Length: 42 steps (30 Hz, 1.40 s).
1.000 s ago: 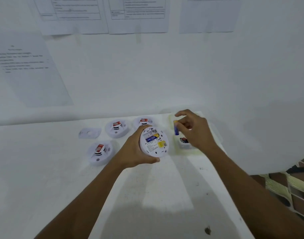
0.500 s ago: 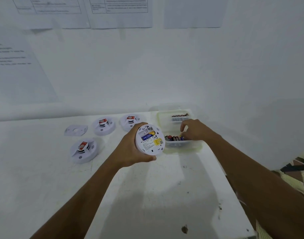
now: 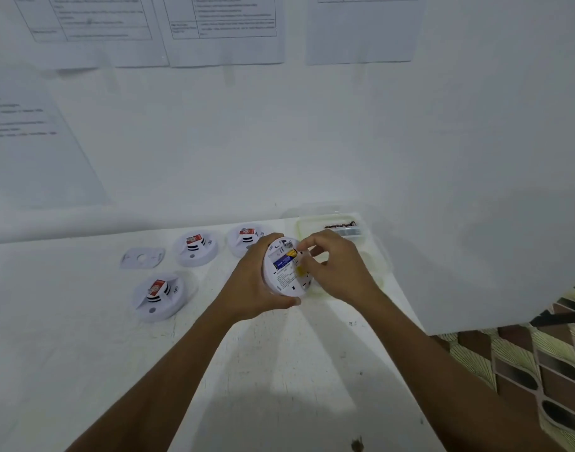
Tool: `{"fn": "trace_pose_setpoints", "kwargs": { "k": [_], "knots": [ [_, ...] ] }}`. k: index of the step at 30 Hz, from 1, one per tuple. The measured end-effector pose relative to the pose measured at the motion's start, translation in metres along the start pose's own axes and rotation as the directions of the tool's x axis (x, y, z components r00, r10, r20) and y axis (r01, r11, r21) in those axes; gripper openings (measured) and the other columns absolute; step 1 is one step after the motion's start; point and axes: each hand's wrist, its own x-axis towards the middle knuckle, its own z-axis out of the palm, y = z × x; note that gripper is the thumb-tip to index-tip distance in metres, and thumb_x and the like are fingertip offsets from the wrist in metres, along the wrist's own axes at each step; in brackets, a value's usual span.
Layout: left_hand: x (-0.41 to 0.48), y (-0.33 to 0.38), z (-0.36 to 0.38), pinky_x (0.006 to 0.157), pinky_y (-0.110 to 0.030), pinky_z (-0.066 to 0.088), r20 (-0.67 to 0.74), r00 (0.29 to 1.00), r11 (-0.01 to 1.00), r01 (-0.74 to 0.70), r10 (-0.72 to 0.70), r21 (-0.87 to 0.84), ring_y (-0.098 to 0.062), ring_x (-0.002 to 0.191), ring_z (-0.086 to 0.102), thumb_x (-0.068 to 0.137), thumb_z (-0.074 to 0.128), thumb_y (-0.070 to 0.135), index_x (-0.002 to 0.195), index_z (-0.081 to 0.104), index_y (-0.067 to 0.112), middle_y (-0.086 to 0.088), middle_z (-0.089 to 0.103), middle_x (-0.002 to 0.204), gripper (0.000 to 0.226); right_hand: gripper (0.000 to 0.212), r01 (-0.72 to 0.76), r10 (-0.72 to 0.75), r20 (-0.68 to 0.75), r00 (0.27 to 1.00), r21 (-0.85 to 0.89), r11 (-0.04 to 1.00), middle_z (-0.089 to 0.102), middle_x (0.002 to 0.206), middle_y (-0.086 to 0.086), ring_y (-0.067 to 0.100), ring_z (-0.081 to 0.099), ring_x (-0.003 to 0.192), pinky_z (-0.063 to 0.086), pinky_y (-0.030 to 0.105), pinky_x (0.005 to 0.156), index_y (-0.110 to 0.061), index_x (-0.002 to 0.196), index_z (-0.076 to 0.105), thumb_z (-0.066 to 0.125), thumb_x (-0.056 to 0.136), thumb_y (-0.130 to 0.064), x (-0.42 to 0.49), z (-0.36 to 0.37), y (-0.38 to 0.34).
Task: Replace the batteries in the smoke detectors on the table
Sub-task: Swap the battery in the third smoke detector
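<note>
Detector held up over table, back facing cam.
L hand gripped its rim; blue battery sat in the bay. R hand fingers curled at the bay, hold unclear. Battery tub just behind.

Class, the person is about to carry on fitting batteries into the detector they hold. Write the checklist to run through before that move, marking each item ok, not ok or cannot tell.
1. Held detector secure in the left hand's grip, open back toward the camera: ok.
2. Blue battery lying in the compartment: ok.
3. That battery's polarity: cannot tell, the markings are too small.
4. Right hand holding a fresh battery: cannot tell, its curled fingers hide what they pinch.
5. Battery tray close behind the right hand, seemingly in easy reach: ok.
</note>
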Motion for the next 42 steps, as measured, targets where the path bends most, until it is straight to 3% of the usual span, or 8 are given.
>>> {"fn": "trace_pose_setpoints", "kwargs": {
  "k": [3,12,16,20,24,28,33,42],
  "knots": [
    [-0.001,0.000,-0.001,0.094,0.002,0.026,-0.028,0.999,0.999,0.019,-0.018,0.040,0.014,0.113,0.041,0.049,0.075,0.059,0.125,0.032,0.046,0.033,0.037,0.124,0.088,0.011,-0.064,0.069,-0.090,0.994,0.051,0.997,0.061,0.105,-0.004,0.002,0.059,0.089,0.044,0.004,0.069,-0.019,0.091,0.069,0.063,0.089,-0.011,-0.001,0.015,-0.004],
    [0.002,-0.007,-0.005,0.091,0.009,0.019,0.000,0.999,0.998,0.049,-0.049,0.043,0.025,0.110,0.032,0.057,0.073,0.048,0.118,0.027,0.048,0.036,0.028,0.121,0.077,0.003,-0.241,0.286,-0.105,0.953,0.315,0.918,0.062,0.107,-0.001,0.009,0.062,0.098,0.049,0.017,0.070,-0.017,0.088,0.066,0.064,0.089,-0.015,0.002,0.029,-0.017],
    [0.003,-0.015,-0.006,0.109,-0.010,0.024,-0.018,0.999,0.999,0.036,-0.036,0.032,0.019,0.115,0.034,0.054,0.074,0.064,0.120,0.029,0.049,0.037,0.029,0.123,0.082,0.005,-0.186,0.240,-0.168,0.956,0.283,0.941,0.064,0.100,-0.007,0.005,0.060,0.096,0.049,0.017,0.075,-0.020,0.087,0.065,0.069,0.086,-0.022,0.000,0.033,-0.016],
    [0.009,-0.007,-0.003,0.110,-0.019,0.027,-0.004,1.000,1.000,0.016,-0.016,0.006,0.001,0.120,0.040,0.058,0.072,0.057,0.117,0.033,0.047,0.030,0.035,0.124,0.072,0.013,-0.055,0.115,-0.277,0.954,0.216,0.975,0.066,0.083,-0.010,0.000,0.060,0.082,0.042,0.007,0.062,-0.020,0.078,0.062,0.073,0.083,-0.017,0.001,0.035,-0.025],
    [0.012,-0.005,-0.009,0.103,-0.025,0.041,-0.077,0.991,0.994,-0.109,0.110,0.020,-0.008,0.121,0.049,0.055,0.088,0.048,0.130,0.038,0.042,0.019,0.051,0.128,0.090,0.011,-0.036,0.123,-0.260,0.958,0.316,0.948,0.071,0.084,-0.001,0.006,0.066,0.080,0.048,0.018,0.066,-0.014,0.083,0.066,0.076,0.081,-0.011,0.017,0.004,-0.011],
    [0.012,-0.012,-0.018,0.105,-0.039,0.043,-0.113,0.987,0.993,-0.115,0.115,0.008,-0.011,0.126,0.046,0.052,0.094,0.036,0.136,0.038,0.031,0.013,0.049,0.133,0.101,0.009,-0.114,0.110,-0.158,0.981,-0.015,0.993,0.071,0.079,-0.003,0.003,0.063,0.069,0.044,0.010,0.066,-0.015,0.084,0.070,0.077,0.079,-0.012,0.035,-0.050,0.034],
    [0.018,-0.011,-0.014,0.105,-0.032,0.042,-0.104,0.989,0.994,-0.106,0.105,-0.003,-0.006,0.126,0.045,0.051,0.095,0.032,0.136,0.038,0.031,0.014,0.048,0.133,0.102,0.011,-0.157,0.242,0.127,0.962,-0.468,0.870,0.071,0.082,-0.001,0.015,0.067,0.077,0.054,0.029,0.072,-0.020,0.082,0.069,0.079,0.077,-0.021,0.053,-0.057,0.071],
    [0.029,-0.012,-0.013,0.097,-0.006,0.036,-0.099,0.984,0.989,-0.148,0.147,-0.008,-0.001,0.123,0.044,0.053,0.094,0.026,0.134,0.039,0.032,0.018,0.049,0.130,0.099,0.005,-0.251,0.377,0.168,0.911,-0.498,0.830,0.063,0.075,-0.005,0.021,0.073,0.065,0.060,0.037,0.073,-0.012,0.085,0.070,0.074,0.083,-0.013,0.062,-0.046,0.084]
  ]
}}
